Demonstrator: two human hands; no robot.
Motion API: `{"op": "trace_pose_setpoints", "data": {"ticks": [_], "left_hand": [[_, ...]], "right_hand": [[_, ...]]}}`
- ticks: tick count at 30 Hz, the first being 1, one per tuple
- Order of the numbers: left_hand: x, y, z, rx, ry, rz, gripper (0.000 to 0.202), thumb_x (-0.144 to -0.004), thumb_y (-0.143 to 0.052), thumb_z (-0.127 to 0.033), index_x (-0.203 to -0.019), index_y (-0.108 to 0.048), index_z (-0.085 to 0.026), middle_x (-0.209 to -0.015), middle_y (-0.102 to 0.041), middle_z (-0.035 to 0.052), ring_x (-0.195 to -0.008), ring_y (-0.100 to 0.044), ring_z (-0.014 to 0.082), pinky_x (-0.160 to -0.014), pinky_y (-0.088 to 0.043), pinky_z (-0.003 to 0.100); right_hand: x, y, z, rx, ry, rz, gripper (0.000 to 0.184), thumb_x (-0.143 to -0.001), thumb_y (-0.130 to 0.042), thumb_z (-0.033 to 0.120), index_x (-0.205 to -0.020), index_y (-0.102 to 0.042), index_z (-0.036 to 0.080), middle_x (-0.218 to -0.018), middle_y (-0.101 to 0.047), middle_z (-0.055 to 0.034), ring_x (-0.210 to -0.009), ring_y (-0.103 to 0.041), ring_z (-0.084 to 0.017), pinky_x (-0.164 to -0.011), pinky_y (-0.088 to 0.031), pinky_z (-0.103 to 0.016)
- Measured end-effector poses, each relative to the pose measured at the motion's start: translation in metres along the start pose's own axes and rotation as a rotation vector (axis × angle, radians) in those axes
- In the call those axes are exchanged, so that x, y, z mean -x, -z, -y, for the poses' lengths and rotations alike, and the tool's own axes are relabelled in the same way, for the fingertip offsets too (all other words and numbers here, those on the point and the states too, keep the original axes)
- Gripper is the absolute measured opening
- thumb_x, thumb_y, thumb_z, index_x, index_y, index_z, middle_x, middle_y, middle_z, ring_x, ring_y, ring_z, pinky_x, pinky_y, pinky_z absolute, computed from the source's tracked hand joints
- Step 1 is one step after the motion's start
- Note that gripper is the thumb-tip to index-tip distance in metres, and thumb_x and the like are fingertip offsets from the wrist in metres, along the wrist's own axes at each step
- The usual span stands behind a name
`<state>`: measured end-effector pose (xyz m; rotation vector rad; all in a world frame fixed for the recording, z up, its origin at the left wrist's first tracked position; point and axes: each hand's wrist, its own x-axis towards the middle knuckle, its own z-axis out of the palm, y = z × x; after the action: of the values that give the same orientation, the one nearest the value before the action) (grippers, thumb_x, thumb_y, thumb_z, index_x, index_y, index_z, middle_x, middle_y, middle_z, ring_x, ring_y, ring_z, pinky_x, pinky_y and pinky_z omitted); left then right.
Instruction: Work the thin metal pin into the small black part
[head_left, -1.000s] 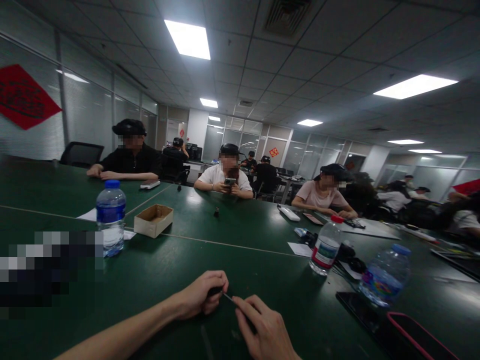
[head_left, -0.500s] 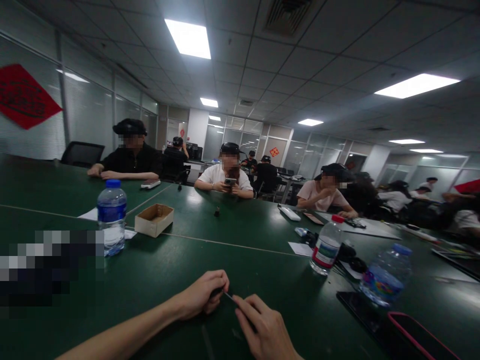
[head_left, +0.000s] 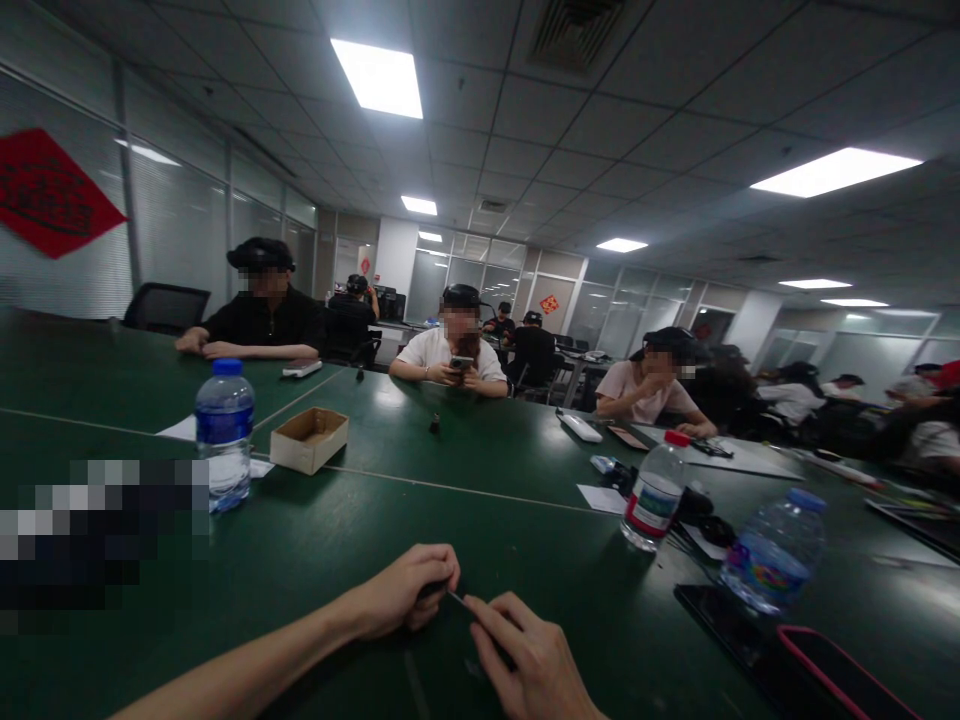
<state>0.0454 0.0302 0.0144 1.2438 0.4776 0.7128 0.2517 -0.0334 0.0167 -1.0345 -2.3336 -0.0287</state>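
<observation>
My left hand (head_left: pixel 416 590) is closed above the green table near its front edge, with something dark partly showing inside the curled fingers. From it a thin, pale, metal-looking rod (head_left: pixel 456 597) runs a short way to my right hand (head_left: pixel 529 645). The fingertips of my right hand pinch the other end of that rod. Most of the rod is hidden by my fingers, so I cannot make out its exact kind. My two hands are close together, with only a small gap between the fingertips.
A blue-capped water bottle (head_left: pixel 225 435) and an open cardboard box (head_left: pixel 309 440) stand on the green table (head_left: pixel 360 520) to the left. To the right are a red-capped bottle (head_left: pixel 654 492), a tilted blue-capped bottle (head_left: pixel 772 550) and a pink-edged phone (head_left: pixel 844 665). Several people sit beyond.
My right fingertips have shifted slightly left along the rod, so less of it shows between my hands. My left hand is nearly still.
</observation>
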Motion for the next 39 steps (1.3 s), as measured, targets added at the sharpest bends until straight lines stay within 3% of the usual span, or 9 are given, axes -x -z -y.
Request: {"op": "trace_pose_setpoints", "data": {"ticks": [11, 24, 32, 39], "left_hand": [[0.0, 0.001, 0.0, -0.004, 0.008, 0.009, 0.021, -0.085, -0.053, -0.039, -0.081, -0.05, -0.018, -0.046, -0.03, -0.01, -0.036, -0.023, 0.0061, -0.037, -0.016, 0.019], [0.004, 0.004, 0.004, 0.021, 0.018, 0.061, 0.015, -0.086, -0.05, -0.03, -0.079, -0.052, -0.017, -0.046, -0.03, -0.0087, -0.038, -0.022, 0.0071, -0.039, -0.017, 0.02], [0.002, 0.004, 0.007, 0.042, 0.0, 0.033, 0.016, -0.086, -0.05, -0.031, -0.078, -0.052, -0.017, -0.044, -0.029, -0.0089, -0.037, -0.021, 0.0071, -0.038, -0.017, 0.02], [-0.004, 0.006, 0.015, 0.011, -0.022, -0.038, 0.024, -0.087, -0.05, -0.042, -0.082, -0.051, -0.019, -0.046, -0.031, -0.0093, -0.036, -0.022, 0.007, -0.036, -0.017, 0.019]], "right_hand": [[0.001, -0.004, -0.004, -0.015, 0.005, 0.009, 0.036, -0.098, -0.042, 0.021, -0.13, -0.059, 0.02, -0.093, -0.066, -0.0083, -0.071, -0.065, -0.014, -0.061, -0.052, -0.023], [0.003, 0.003, 0.005, -0.015, 0.031, 0.009, 0.038, -0.09, -0.053, 0.022, -0.128, -0.06, 0.018, -0.093, -0.066, -0.0098, -0.068, -0.063, -0.014, -0.057, -0.049, -0.023], [0.005, 0.0, -0.002, -0.007, 0.071, 0.013, 0.04, -0.092, -0.049, 0.018, -0.131, -0.058, 0.019, -0.092, -0.066, -0.0094, -0.067, -0.063, -0.015, -0.058, -0.05, -0.024], [0.003, -0.005, -0.006, 0.035, 0.057, -0.023, 0.039, -0.093, -0.045, 0.016, -0.13, -0.057, 0.018, -0.092, -0.066, -0.0098, -0.069, -0.066, -0.015, -0.06, -0.053, -0.022]]}}
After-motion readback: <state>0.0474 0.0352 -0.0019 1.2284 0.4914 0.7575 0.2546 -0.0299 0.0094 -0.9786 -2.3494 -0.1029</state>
